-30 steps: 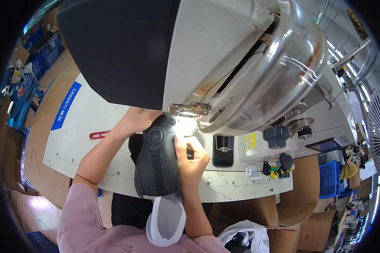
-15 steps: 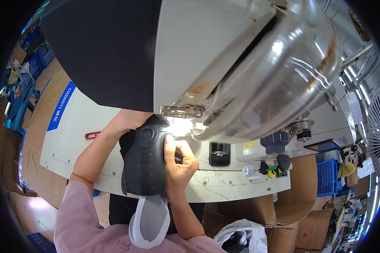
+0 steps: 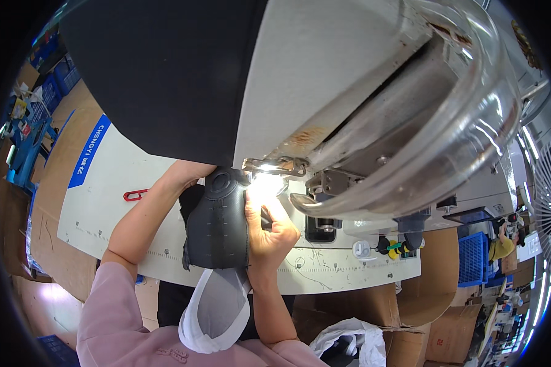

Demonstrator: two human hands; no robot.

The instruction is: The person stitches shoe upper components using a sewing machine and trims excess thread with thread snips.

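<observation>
Shoe upper [image 3: 217, 226], dark grey, lies at the white worktable's [image 3: 104, 202] near edge under our sewing machine [image 3: 349, 110]. Right hand [image 3: 269, 229] pinches its right edge; left hand [image 3: 187, 174] grips its far end, fingers hidden.

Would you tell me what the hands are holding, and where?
Both hands grip a dark shoe upper: right hand on its right edge, left hand at its top-left.
</observation>
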